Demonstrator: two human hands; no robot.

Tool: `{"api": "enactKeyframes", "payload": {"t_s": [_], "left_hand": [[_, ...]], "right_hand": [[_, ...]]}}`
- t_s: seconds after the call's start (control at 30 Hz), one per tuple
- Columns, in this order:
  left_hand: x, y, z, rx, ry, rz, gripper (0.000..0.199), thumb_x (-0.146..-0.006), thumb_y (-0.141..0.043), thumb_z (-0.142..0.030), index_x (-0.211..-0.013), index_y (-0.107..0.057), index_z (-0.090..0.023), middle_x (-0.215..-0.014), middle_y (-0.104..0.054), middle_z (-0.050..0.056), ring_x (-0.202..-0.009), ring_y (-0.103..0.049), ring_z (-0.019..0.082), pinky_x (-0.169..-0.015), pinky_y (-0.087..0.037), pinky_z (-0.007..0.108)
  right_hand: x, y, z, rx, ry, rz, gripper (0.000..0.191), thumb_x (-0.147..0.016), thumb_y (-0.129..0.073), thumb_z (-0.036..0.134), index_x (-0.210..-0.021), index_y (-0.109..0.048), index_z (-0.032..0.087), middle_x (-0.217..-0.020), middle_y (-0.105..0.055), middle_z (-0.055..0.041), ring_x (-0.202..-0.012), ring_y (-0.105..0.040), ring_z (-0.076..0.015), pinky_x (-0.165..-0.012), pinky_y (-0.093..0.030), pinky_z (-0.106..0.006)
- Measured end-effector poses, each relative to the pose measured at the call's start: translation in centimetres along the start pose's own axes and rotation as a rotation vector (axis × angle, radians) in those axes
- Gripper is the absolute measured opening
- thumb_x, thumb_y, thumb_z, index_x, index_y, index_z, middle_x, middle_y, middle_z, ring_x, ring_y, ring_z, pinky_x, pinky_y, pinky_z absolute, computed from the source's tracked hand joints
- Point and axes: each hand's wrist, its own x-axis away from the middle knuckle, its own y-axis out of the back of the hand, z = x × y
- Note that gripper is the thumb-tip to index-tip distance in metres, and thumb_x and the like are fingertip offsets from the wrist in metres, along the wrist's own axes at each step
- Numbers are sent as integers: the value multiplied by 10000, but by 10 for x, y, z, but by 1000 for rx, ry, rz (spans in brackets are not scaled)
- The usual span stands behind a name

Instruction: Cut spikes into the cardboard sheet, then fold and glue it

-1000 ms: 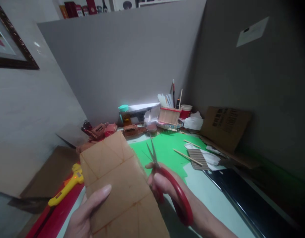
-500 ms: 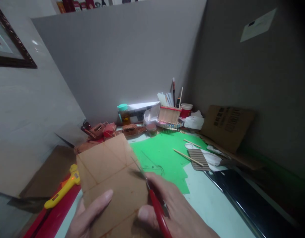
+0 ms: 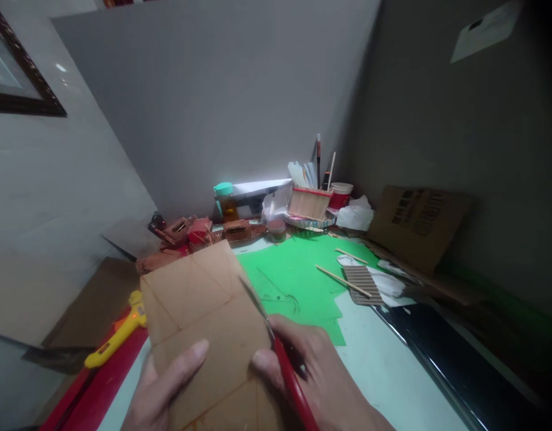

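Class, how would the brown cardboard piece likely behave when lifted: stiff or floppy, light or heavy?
The brown cardboard piece is probably fairly stiff: it looks flat in the left hand. It is likely light for its size, looking like plain card. It might bend along its reddish lines if they are scored, which I cannot tell.

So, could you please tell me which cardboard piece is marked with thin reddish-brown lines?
The smooth piece in the left hand; the ridged piece shows corrugations, and the far-right piece bears dark printing.
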Motion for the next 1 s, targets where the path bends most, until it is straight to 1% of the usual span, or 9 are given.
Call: {"api": "enactKeyframes", "payload": {"t_s": [0.13, 0.23, 0.37, 0.43, 0.53, 0.63, 0.8, 0.93, 1.0], "left_hand": [[-1, 3, 2, 28, 9, 5, 1041, -555, -882, -281, -1472, -394, -346, -1017, -818, 25, -1012, -722, 418, -814, -626, 506], [-2, 5, 4, 9, 20, -26, 1009, -549, -891, -315, -1447, -430, -337, -1005, -820, 23, -1073, -699, 414, -856, -616, 495], [-6, 9, 7, -42, -4, -63, 934, -559, -894, -325, -1400, -487, -305, -978, -821, 23, -1155, -662, 386, -939, -576, 468], [-7, 9, 7, -57, -22, -62, 929, -558, -896, -306, -1394, -493, -292, -970, -820, 30, -1142, -669, 389, -940, -573, 477], [-7, 6, 5, -62, -15, -24, 954, -560, -889, -314, -1416, -467, -294, -977, -818, 47, -1050, -709, 413, -868, -604, 512], [-6, 4, 3, -66, -2, -9, 988, -566, -892, -349, -1441, -434, -317, -973, -819, 41, -999, -729, 406, -825, -620, 502], [-8, 10, 6, -89, 11, 15, 1035, -562, -901, -374, -1466, -398, -334, -997, -817, 46, -1024, -721, 407, -840, -613, 509], [-8, 12, 8, -72, -4, 57, 1032, -598, -884, -377, -1487, -360, -366, -1053, -809, 32, -1045, -715, 397, -860, -607, 501], [-7, 11, 8, -68, -5, 37, 1024, -593, -886, -380, -1482, -378, -356, -1045, -811, 31, -1038, -718, 398, -868, -603, 502]], "right_hand": [[0, -3, -10, 37, 34, -41, 289, -829, -582, 439, -723, -568, 171, -623, -561, 8, -556, -430, -114, -483, -315, -218], [-1, -5, -18, 79, 65, -50, 313, -863, -549, 452, -711, -552, 178, -580, -503, 23, -530, -397, -109, -474, -292, -228], [-2, -4, -20, 116, 63, -33, 343, -902, -511, 454, -703, -552, 178, -577, -503, 18, -518, -415, -109, -476, -295, -231], [-2, -2, -14, 111, 46, -1, 348, -905, -502, 466, -740, -585, 171, -608, -535, 5, -540, -438, -119, -493, -315, -235], [-2, 2, -1, 82, 2, 42, 293, -875, -540, 445, -829, -621, 167, -705, -587, -17, -624, -495, -145, -552, -362, -244], [-2, 5, 8, 71, -30, 44, 224, -838, -580, 407, -794, -579, 187, -702, -571, 0, -641, -494, -145, -559, -350, -240], [-2, 6, 7, 66, -54, 40, 236, -820, -587, 423, -827, -579, 188, -757, -637, -28, -668, -543, -167, -575, -368, -250], [-2, 5, 5, 122, -50, 16, 278, -845, -551, 452, -764, -543, 186, -685, -580, -13, -622, -486, -145, -564, -345, -250], [-1, 3, 3, 156, -46, -7, 307, -853, -535, 457, -705, -492, 191, -625, -520, 7, -576, -438, -126, -533, -312, -244]]}}
